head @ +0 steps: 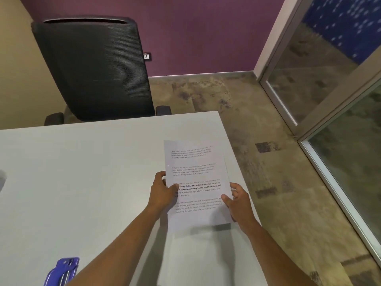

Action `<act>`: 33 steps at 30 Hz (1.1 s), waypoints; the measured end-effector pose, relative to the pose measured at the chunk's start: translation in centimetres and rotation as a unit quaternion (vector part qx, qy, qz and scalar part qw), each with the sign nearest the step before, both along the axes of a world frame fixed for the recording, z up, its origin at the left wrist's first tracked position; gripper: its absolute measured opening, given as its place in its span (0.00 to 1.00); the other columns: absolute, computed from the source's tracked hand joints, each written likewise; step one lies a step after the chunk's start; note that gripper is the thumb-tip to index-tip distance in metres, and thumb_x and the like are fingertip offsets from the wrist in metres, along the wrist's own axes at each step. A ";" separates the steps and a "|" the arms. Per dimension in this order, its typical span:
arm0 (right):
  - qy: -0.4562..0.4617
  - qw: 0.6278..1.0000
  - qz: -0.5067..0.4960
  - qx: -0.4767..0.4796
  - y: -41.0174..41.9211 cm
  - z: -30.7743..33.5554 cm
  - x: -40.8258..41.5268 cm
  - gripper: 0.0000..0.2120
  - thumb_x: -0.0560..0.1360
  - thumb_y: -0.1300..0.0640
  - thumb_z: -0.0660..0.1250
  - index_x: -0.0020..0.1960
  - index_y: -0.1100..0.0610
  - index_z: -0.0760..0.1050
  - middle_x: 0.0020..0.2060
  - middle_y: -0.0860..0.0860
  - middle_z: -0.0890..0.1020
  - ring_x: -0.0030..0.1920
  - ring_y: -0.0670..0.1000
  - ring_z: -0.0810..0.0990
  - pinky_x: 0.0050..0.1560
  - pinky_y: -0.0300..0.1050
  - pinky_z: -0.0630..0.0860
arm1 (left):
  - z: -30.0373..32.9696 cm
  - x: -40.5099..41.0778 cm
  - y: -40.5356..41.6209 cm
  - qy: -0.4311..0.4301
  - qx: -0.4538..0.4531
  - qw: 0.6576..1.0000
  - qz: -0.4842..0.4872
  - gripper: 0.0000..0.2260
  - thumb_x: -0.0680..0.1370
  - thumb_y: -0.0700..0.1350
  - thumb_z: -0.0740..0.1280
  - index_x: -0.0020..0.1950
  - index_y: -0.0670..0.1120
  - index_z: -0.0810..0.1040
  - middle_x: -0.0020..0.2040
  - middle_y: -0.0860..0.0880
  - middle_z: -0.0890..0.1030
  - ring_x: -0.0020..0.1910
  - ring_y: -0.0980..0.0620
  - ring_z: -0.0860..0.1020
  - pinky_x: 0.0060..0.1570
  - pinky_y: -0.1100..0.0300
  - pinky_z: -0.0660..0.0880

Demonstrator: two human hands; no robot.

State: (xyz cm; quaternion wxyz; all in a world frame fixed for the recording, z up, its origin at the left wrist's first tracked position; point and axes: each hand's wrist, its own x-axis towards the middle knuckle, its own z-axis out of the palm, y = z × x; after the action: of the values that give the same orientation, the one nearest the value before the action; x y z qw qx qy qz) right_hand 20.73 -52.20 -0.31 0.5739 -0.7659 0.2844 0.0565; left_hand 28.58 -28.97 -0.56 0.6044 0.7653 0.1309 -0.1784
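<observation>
I am looking down at my own two bare forearms, which reach in from the bottom of the frame over a pale grey table (82,172). Between my hands, right of centre, I hold a printed page (195,162), white with four short blocks of black text. It is lifted off the tabletop and tilted toward me, with its shadow falling just under its lower edge.

My left hand (162,190) grips the page's left edge, thumb lying across the printed face and fingers curled behind. My right hand (237,201) pinches the right edge a little lower, thumb on top and fingers tucked behind. I cannot tell whether this is one sheet or a few pressed together.

I judge the page very light and floppy. It would droop from a single corner, crease under a hard pinch, and slide away easily. Holding it at both long edges, about halfway down, with gentle pressure seems the best way to keep it flat.

Below the page, at the lower middle of the frame, a second sheet (191,261) seems to lie flat on the table. At the lower left, a purple tool (61,271), perhaps a stapler, sits partly cut off by the frame. In the upper left, a black mesh office chair (92,69) is pushed up to the far side of the table, against a purple wall (195,34). Mottled brown carpet (226,96) fills the right, and a glass partition (329,100) runs along the right edge.
</observation>
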 end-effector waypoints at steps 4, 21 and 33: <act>-0.008 1.000 -0.017 -0.013 -1.4 -1.8 4.0 0.15 0.76 0.68 0.67 0.55 0.49 0.73 0.51 0.51 0.85 0.46 0.41 0.83 0.42 0.34 0.78 | -1.7 3.5 -1.8 -0.028 0.038 0.999 -0.008 0.20 0.76 0.39 0.71 0.65 0.48 0.69 0.46 0.55 0.80 0.42 0.63 0.79 0.32 0.73 0.73; -0.058 0.983 -0.014 -0.175 -4.9 -4.5 16.0 0.23 0.75 0.69 0.67 0.69 0.62 0.70 0.61 0.60 0.78 0.61 0.58 0.77 0.60 0.52 0.77 | -4.9 14.3 -6.8 -0.116 0.148 0.981 -0.054 0.23 0.75 0.40 0.70 0.68 0.46 0.67 0.58 0.47 0.80 0.47 0.52 0.77 0.35 0.71 0.70; -0.035 0.948 0.061 -0.312 -5.5 -5.3 17.3 0.20 0.77 0.66 0.66 0.69 0.64 0.71 0.60 0.62 0.75 0.63 0.61 0.72 0.63 0.55 0.72 | -4.7 16.5 -7.6 -0.143 0.234 0.955 -0.113 0.18 0.75 0.41 0.70 0.62 0.42 0.70 0.59 0.42 0.79 0.56 0.42 0.78 0.46 0.53 0.75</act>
State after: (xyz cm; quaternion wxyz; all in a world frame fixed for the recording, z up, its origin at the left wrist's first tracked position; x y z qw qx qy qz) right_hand 38.07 -57.72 -5.64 0.3115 -0.9240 0.2203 -0.0269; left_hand 45.06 -36.60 -5.26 0.3968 0.9126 -0.0060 -0.0984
